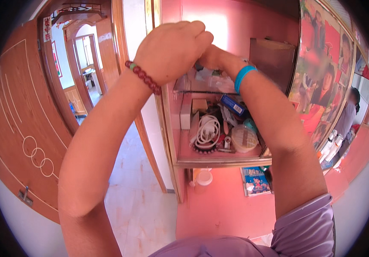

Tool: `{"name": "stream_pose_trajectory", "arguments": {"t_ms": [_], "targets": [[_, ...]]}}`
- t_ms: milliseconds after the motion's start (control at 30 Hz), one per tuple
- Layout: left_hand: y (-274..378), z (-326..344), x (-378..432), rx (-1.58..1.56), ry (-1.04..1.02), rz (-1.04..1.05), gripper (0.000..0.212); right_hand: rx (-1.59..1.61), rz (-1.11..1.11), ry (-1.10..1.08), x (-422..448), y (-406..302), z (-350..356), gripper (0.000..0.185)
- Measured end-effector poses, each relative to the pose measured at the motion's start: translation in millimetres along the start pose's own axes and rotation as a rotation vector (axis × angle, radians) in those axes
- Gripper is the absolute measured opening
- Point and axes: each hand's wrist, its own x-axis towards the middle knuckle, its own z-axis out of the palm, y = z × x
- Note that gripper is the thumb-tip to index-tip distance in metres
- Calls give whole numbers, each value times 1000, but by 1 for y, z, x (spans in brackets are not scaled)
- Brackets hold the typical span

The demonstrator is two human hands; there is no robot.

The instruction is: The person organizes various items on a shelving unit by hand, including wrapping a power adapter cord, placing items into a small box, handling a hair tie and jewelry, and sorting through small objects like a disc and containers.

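Observation:
My left hand [173,49], with a dark red bead bracelet [144,77] at the wrist, is raised before a pink cabinet. Its fingers are curled and meet my right hand [213,57], which has a blue wristband [245,77] below it. Whether anything is held between them is hidden. Under the hands, the cabinet's upper shelf bears crumpled clear plastic [221,83]. On the shelf below lie a coiled white cable [208,130], a round clear plastic container [244,138], a blue box [232,105] and a dark bead bracelet [203,151].
A wooden door [27,112] stands at the left beside a doorway. A sliding panel covered with photos [322,74] borders the cabinet's right side. On the pink counter [223,212] are a lidded jar [204,178] and a blue booklet [257,182]. A mirror at the far right shows a person.

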Motion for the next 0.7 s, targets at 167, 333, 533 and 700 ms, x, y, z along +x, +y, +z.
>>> {"name": "stream_pose_trajectory", "arguments": {"t_ms": [167, 333, 533, 700], "targets": [[-1, -4, -2, 37, -33, 6, 11, -139, 84, 91, -42, -58, -38, 44], [7, -6, -2, -51, 56, 7, 14, -68, 4, 444, -101, -92, -56, 33], [78, -4, -49, -423, -2, -77, 22, 128, -33, 468, -223, -126, -49, 22], [143, 14, -83, -768, -239, -386, 18, 26, 103, 271, -270, -100, -7, 24]]}}
